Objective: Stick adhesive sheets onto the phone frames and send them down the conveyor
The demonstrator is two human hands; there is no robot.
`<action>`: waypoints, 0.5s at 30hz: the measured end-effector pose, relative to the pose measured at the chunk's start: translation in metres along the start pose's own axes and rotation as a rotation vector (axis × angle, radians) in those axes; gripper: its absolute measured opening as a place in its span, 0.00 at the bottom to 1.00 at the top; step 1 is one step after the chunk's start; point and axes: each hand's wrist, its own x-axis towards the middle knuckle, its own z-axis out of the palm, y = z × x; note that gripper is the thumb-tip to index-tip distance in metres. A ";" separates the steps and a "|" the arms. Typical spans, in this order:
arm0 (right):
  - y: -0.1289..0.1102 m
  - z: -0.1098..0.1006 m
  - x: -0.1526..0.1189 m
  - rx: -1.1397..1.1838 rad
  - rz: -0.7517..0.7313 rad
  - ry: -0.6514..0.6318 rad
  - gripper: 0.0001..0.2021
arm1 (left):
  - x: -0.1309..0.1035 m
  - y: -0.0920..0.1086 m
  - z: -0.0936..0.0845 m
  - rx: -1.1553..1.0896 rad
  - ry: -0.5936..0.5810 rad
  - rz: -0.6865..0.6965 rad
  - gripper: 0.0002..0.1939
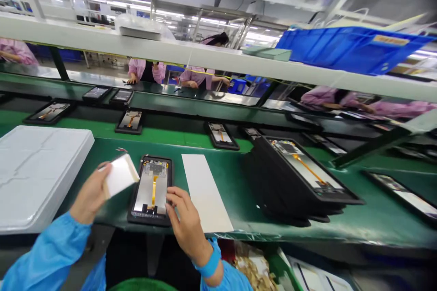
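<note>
My left hand is closed on the edge of a flat white battery pack, held tilted above the bench; thin wires stick up from its top corner. Just right of it, an opened tablet lies in a black tray, showing its circuit board and an orange ribbon cable. At the tablet's right edge is my right hand, fingers bent and a little apart, the tips at the rim. Nothing shows between them. A long white strip lies on the green bench beside this hand.
A white plastic tray stack stands at left. To the right rises a pile of black trays topped by an open tablet. Several more tablets lie along the green line behind. A blue bin sits on the overhead shelf. Co-workers in pink sit opposite.
</note>
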 end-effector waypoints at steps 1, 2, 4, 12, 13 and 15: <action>0.001 -0.004 0.000 -0.042 -0.038 -0.010 0.15 | -0.007 -0.024 0.012 0.005 -0.037 -0.035 0.10; 0.002 -0.009 -0.001 -0.085 -0.069 -0.029 0.16 | -0.014 -0.043 0.021 0.017 -0.085 -0.068 0.12; 0.007 -0.019 -0.006 -0.165 -0.107 -0.091 0.16 | -0.026 -0.071 0.035 0.038 -0.186 -0.114 0.16; 0.018 -0.042 -0.034 -0.359 -0.224 -0.235 0.12 | -0.050 -0.104 0.063 0.078 -0.294 -0.160 0.22; 0.019 -0.042 -0.035 -0.367 -0.239 -0.235 0.12 | -0.054 -0.104 0.065 0.090 -0.304 -0.150 0.22; 0.020 -0.042 -0.038 -0.373 -0.272 -0.244 0.12 | -0.061 -0.105 0.067 0.127 -0.354 -0.128 0.25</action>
